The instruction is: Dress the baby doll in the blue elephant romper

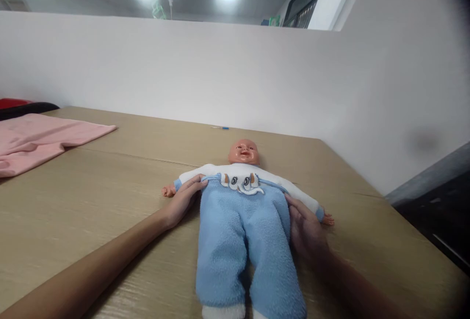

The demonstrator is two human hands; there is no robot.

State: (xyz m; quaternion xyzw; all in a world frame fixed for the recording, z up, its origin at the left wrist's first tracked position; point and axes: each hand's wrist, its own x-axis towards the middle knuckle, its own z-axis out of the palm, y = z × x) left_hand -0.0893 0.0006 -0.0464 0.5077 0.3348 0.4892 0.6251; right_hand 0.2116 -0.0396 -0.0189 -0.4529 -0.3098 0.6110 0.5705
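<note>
A baby doll (244, 152) lies on its back on the table, head away from me and arms spread out. It wears a white top (213, 168) with blue cuffs and fluffy light blue pants (242, 221). An elephant face (241, 182) decorates the front at the waistband. My left hand (183, 200) grips the upper left edge of the pants, fingers at the waistband. At the opposite side, my right hand (306, 223) holds the pants' right edge near the waist, with part of its fingers hidden by the cloth.
A pink cloth (47, 137) lies on the wooden table (128, 172) at the left. Behind it are red and black items (22, 106). A small blue-ended tool (222, 128) rests near the far edge, by the white wall (183, 69).
</note>
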